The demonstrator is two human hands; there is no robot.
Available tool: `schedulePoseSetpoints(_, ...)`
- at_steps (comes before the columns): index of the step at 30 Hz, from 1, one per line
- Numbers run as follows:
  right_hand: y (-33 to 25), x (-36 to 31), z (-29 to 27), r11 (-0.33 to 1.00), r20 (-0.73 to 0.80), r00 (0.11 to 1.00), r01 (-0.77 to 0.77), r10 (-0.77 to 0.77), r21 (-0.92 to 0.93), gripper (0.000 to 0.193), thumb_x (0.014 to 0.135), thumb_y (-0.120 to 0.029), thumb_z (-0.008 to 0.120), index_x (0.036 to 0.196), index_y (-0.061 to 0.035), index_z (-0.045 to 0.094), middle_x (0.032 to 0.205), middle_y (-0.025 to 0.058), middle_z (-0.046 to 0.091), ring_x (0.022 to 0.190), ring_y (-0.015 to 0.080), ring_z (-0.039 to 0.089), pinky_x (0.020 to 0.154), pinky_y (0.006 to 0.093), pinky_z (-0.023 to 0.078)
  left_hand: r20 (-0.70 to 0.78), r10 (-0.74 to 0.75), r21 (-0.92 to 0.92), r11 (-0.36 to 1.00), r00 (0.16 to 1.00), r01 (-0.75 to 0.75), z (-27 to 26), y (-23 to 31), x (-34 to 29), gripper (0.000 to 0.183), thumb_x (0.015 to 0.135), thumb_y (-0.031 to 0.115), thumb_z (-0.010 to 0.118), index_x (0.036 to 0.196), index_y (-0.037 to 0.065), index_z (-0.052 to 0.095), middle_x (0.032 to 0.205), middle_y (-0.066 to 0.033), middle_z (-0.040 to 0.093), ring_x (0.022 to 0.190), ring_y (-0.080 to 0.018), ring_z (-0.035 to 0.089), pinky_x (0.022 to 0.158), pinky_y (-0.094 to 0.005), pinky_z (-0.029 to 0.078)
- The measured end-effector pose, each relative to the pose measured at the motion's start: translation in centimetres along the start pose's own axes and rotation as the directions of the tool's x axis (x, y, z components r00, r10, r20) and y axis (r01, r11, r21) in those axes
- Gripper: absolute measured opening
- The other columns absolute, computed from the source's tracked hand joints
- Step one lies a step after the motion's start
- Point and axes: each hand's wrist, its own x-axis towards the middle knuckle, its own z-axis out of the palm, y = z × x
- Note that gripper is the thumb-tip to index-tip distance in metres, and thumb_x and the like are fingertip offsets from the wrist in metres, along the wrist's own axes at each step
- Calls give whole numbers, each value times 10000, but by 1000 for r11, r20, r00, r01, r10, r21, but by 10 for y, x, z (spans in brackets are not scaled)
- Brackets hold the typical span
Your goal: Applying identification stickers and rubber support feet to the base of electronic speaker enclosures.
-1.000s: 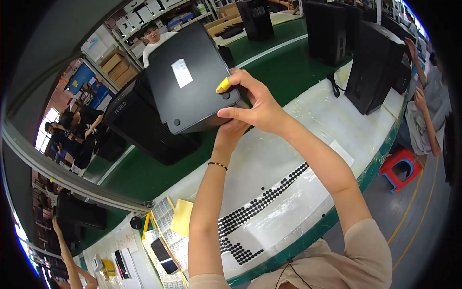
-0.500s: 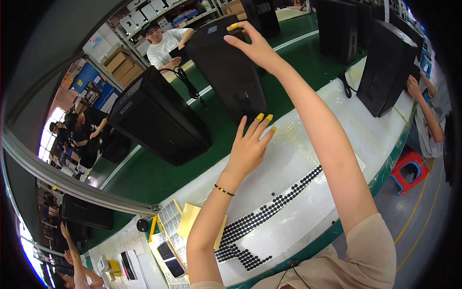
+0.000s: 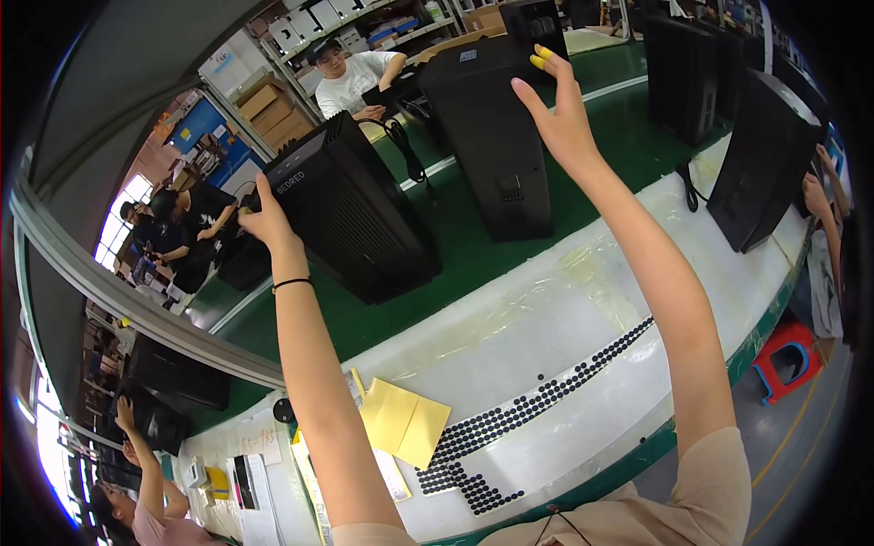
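Note:
Two tall black tower-shaped appliances stand on the green work surface before me. My left hand is at the left side of the left tower, thumb stretched up and the other fingers mostly hidden. Ridges run along that tower's front, and a black power cord hangs behind it. My right hand is beside the upper right edge of the second tower, thumb and fingers spread, gripping nothing. Yellow finger cots cover some of its fingertips. A small socket panel shows low on the second tower.
Nearest me is a white film-covered bench with rows of small black round pads and yellow paper. More black towers stand right and behind. A metal frame post crosses the left. Co-workers sit opposite and at both sides.
My left hand has left the lower part of the second tower and moved to the left tower's far left side. My right hand has come away from the second tower's top. The view has shifted.

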Motion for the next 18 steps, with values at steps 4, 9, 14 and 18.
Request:
schedulePoseSetpoints(4,-31,-31,-15,976,38,999,-39,31,216,336,945,-186,591,1225,-37,480,1228,98,559,1139,190,530,1010,314,379,438,-190,-483,774,879,408,-12,11,-8,725,790,349,687,1311,-40,367,1259,-188,448,1152,-301,485,996,-381,410)
schedulePoseSetpoints(9,-40,-66,-10,641,435,837,-539,334,546,257,976,-175,528,1201,-55,503,1082,76,600,1007,147,591,897,288,471,275,-79,-620,747,958,240,-43,18,-47,502,816,251,646,1203,11,436,1180,-123,503,1073,-245,520,945,-359,440)
schedulePoseSetpoints(14,-60,-79,-7,-34,860,164,-978,484,206,961,897,-617,495,1476,20,67,1418,256,349,1243,426,471,1010,514,440,386,47,-728,629,921,273,-100,17,-85,444,842,198,582,1242,72,437,1142,-95,546,1072,-212,527,968,-348,412)
schedulePoseSetpoints(18,-53,-96,-13,-316,923,49,-932,382,180,957,850,-649,544,1416,67,256,1382,251,375,1224,419,483,1013,519,439,533,153,-757,526,832,388,-119,14,-102,489,902,285,527,1334,88,412,1214,-84,545,1127,-207,524,1004,-353,398)
